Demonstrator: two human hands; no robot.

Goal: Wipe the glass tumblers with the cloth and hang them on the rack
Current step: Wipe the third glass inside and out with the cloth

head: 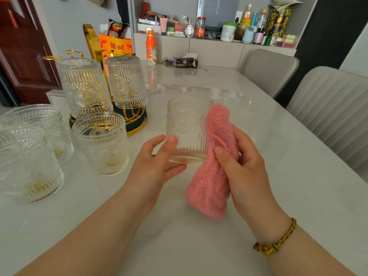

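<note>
Two closed grips: left hand [157,164] round the tumbler [185,126]; right hand [245,168] round the pink cloth [209,186] against it

Home dining room: table [258,136], chairs [328,112], cluttered shelf [219,39].

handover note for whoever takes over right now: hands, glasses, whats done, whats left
The left hand grips the held tumbler near its base. The right hand holds the pink cloth against its side.
Done: two hung tumblers, upside down on the gold rack.
Left: finish wiping this one, hang it, then do the three upright tumblers on the table.
</note>
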